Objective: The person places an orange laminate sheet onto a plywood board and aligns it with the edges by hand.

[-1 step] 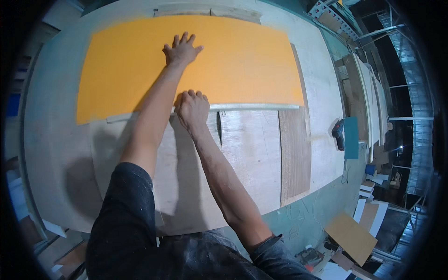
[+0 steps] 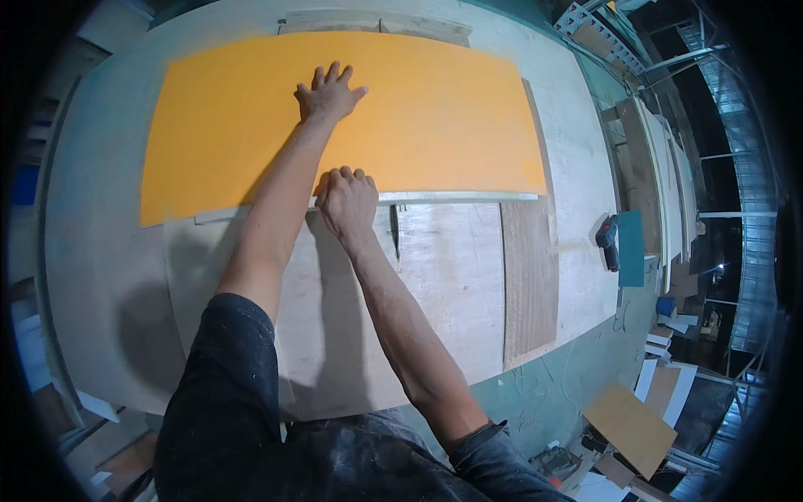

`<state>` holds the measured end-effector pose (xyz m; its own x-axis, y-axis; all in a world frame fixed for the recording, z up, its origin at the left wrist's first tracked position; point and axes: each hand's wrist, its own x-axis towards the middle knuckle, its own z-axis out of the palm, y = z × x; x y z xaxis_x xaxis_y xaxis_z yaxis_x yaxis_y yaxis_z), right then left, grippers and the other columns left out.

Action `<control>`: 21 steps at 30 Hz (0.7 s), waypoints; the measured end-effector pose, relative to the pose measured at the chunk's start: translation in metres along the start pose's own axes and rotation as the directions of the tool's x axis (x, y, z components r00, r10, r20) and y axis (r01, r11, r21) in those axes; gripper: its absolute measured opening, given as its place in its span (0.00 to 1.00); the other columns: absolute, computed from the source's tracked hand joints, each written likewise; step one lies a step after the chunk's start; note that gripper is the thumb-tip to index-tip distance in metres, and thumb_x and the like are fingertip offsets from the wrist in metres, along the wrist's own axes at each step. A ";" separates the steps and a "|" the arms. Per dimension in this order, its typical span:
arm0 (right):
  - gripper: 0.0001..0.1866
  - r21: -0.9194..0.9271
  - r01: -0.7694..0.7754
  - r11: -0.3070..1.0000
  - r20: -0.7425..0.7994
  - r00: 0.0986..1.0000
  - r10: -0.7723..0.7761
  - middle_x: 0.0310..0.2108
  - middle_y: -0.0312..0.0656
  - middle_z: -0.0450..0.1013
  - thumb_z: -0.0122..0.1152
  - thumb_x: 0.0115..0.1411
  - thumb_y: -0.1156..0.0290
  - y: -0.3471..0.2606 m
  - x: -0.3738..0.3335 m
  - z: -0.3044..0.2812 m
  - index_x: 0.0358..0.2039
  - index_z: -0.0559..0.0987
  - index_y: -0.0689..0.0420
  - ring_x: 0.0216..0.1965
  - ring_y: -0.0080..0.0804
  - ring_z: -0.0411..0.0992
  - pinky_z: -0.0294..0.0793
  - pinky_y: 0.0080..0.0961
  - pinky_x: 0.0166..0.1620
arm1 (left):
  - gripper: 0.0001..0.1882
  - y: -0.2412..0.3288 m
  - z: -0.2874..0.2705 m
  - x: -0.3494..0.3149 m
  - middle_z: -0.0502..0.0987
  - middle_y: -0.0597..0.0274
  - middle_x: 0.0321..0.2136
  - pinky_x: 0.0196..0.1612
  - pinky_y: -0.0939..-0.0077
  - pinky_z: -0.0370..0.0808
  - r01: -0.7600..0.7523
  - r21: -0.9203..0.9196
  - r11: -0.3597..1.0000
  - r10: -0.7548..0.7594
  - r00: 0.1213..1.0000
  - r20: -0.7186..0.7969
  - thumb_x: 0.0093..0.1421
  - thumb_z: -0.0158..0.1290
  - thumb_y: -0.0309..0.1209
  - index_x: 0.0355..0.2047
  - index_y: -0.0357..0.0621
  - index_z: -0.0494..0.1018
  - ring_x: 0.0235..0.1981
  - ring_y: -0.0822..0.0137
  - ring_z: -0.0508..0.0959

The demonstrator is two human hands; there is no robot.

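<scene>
A large orange sheet (image 2: pixel 435 117) lies across the far half of a pale wooden worktable. My left hand (image 2: pixel 330 99) is open and flat on its surface, fingers spread. Closer to me, my right hand (image 2: pixel 348 203) is closed over the sheet's near edge with its knuckles up; the thumb and the underside of the grip are hidden. Along that near edge runs a thin pale strip (image 2: pixel 456 197), passing beneath the right hand.
A brown board (image 2: pixel 530 284) lies on the worktable (image 2: pixel 585 276) to the right. By the table's right edge are a dark cordless power tool (image 2: pixel 608 243) and a teal panel (image 2: pixel 631 248). Boards lean farther right. Below them, a tan panel (image 2: pixel 630 428) sits among offcuts.
The whole view has shifted very slightly. Both hands keep the same places on the orange sheet.
</scene>
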<state>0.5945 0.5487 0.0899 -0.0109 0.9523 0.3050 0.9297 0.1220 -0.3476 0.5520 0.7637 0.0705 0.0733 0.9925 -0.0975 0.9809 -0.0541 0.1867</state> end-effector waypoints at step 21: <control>0.14 0.285 0.101 0.953 0.274 0.944 -0.182 0.32 0.45 0.76 0.62 0.66 0.58 -0.061 -0.484 -0.178 0.34 0.81 0.58 0.36 0.45 0.77 0.78 0.42 0.39 | 0.40 0.026 0.029 -0.525 0.42 0.62 0.81 0.69 0.20 0.52 -0.065 0.018 0.998 0.061 0.985 0.159 0.75 0.38 0.61 0.79 0.61 0.47 0.80 0.50 0.42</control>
<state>0.6082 0.0309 0.1211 -0.2804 0.9538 0.1083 0.7799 0.2921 -0.5535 0.5442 0.2384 0.0977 0.1608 0.9574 -0.2399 0.9772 -0.1204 0.1747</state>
